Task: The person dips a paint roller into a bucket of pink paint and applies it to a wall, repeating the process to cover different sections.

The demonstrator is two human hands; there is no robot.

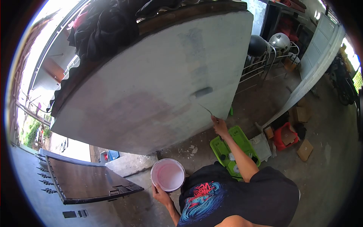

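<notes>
My left hand [161, 195] grips the rim and side of a round plastic bucket [168, 174] with a pale pinkish inside. My right hand [219, 125] is closed around the handle of a tool with a thin, bent metal shank [206, 109]. The shank reaches up to a painted wall [159, 87]; the tool's head is hard to make out against the pale surface. Just above the shank is a dark grey patch [203, 92] on the wall. Fainter grey and pinkish areas mark other parts of it.
Beneath my right arm, a green plastic tray [236, 145] holds small items. A red container [285, 137] and cardboard pieces [304, 150] lie to the right. Helmets [280, 41] sit on a metal rack behind the wall. Dark cloth [107, 32] covers its top. At left is a dark metal-framed panel [87, 178].
</notes>
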